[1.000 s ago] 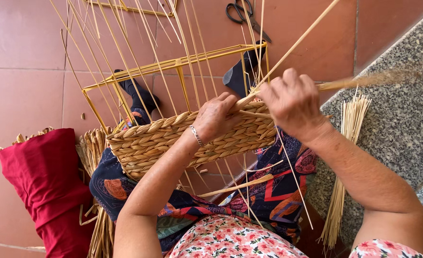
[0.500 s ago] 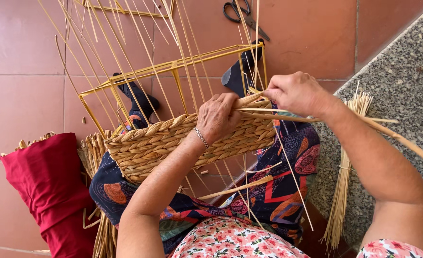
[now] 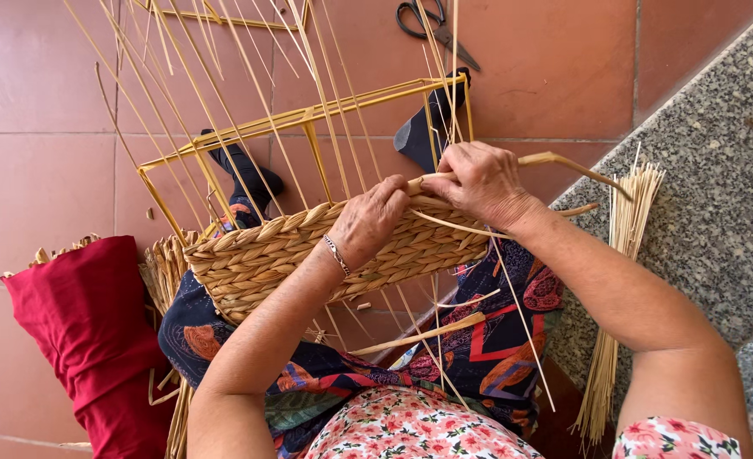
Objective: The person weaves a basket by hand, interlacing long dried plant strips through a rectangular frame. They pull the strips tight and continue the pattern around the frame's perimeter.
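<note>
A half-woven straw basket [image 3: 266, 255] rests on my lap, built on a yellow wire frame [image 3: 308, 127] with several thin upright reeds sticking out. My left hand [image 3: 372, 217] presses on the woven rim near the middle. My right hand [image 3: 477, 183] grips a flat straw strand [image 3: 563, 161] at the rim's right end; the strand bends off to the right. Both hands sit close together on the top edge of the weave.
Black-handled scissors [image 3: 432, 25] lie on the red floor tiles at the top. A bundle of loose reeds [image 3: 623, 272] lies along the grey stone step on the right. A red cloth bag [image 3: 87, 340] sits at the left. My dark shoes [image 3: 245, 170] show behind the frame.
My right hand has drawn in leftward to the basket rim, pulling the strand through. The strand, long and stretched right before, is now short and bent. My left hand stayed on the rim.
</note>
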